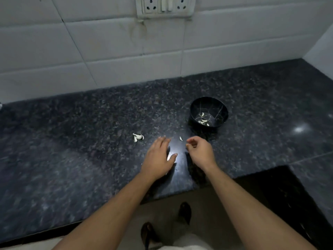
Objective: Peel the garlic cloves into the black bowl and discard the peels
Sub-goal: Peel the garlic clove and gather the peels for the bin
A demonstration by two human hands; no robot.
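The dark speckled stone surface runs wide under me, backed by a wall of white tiles with a socket-and-switch plate at the top. Below the surface edge I see the floor and my two shoes.

My left hand is stretched out low over the surface, palm down, its fingers straight and spread a little, thumb out to the side; it grips nothing. My right hand hangs just beside it, fingers loosely curled toward the thumb; I cannot tell whether something tiny is pinched at their tips.

The black bowl stands beyond my right hand, well clear of it, and holds a few pale peeled cloves at its bottom.

A small heap of white garlic peels lies on the surface to the left of my left hand's fingertips. One pale sliver, clove or peel I cannot say, lies between my two hands, near both sets of fingertips.
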